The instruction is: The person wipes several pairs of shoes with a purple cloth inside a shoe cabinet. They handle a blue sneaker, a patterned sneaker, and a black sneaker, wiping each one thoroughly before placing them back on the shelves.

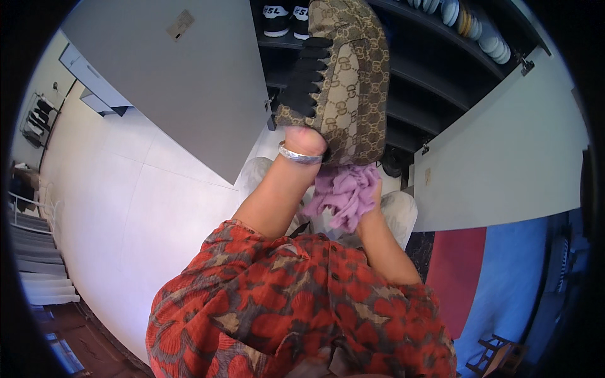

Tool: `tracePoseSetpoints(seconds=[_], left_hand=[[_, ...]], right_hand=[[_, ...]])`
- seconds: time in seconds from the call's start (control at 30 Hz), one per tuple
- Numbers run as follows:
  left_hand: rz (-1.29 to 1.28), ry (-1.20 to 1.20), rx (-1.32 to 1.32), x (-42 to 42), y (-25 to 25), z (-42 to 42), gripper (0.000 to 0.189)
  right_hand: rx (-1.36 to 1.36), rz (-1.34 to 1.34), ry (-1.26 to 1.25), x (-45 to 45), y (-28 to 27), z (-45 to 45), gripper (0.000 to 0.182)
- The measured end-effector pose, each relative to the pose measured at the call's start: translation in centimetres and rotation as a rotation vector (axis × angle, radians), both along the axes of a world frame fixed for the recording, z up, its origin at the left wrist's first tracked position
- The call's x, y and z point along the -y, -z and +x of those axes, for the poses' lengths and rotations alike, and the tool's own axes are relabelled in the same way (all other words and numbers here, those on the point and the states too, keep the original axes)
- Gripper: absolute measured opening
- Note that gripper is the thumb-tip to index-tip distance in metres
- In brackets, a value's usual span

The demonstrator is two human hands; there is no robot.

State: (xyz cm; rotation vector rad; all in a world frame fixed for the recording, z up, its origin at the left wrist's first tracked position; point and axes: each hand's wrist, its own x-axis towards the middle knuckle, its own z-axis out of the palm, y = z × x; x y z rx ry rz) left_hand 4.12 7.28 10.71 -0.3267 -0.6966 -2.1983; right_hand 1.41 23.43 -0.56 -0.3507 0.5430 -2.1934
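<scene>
A brown and beige patterned canvas sneaker (350, 94) with black laces is raised close before me. My left hand (305, 140), with a silver bangle at the wrist, reaches into the shoe at its opening; the fingers are hidden inside or behind it, so the hold is not visible. Below the shoe's near end, my right hand (376, 191) has a crumpled purple cloth (347, 193) in it. The cloth covers most of that hand and touches or nearly touches the shoe.
A shoe cabinet with dark shelves (425, 85) stands ahead, its grey left door (189, 85) and pale right door (501, 141) swung wide. Black and white shoes (275, 21) sit on a shelf. A red mat (456, 279) and a wooden stool (494, 354) are at right.
</scene>
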Motion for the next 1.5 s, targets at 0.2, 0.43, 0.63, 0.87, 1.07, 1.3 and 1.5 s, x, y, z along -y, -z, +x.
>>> tracePoseSetpoints(seconds=[0.2, 0.43, 0.63, 0.87, 1.07, 1.3, 1.5], left_hand=[[0.385, 0.343, 0.119, -1.5, -2.2, 1.2, 0.028], [0.02, 0.448, -0.011, -4.0, 0.1, 2.0, 0.022], [-0.299, -0.016, 0.393, -6.0, -2.0, 2.2, 0.037], [-0.296, 0.014, 0.406, -5.5, -1.2, 2.6, 0.018], [-0.542, -0.152, 0.395, -5.7, -1.2, 4.0, 0.02], [0.169, 0.329, 0.097, -2.0, -4.7, 3.5, 0.028], [0.449, 0.344, 0.189, -0.3, -1.8, 2.1, 0.021]], right_hand=[[-0.071, -0.193, 0.095, -1.3, -3.4, -2.0, 0.048], [-0.074, 0.057, 0.278, -1.9, -7.3, -3.0, 0.043], [-0.357, 0.241, 0.59, -0.9, -9.7, -0.2, 0.04], [-1.207, 0.559, 1.119, -1.3, -14.4, 0.5, 0.041], [-1.865, 0.642, 1.074, -0.9, -19.4, 0.4, 0.054], [-1.428, 0.77, 0.996, -0.4, -9.2, 2.1, 0.045], [-0.965, 0.556, 0.976, -0.8, -10.4, 0.4, 0.043]])
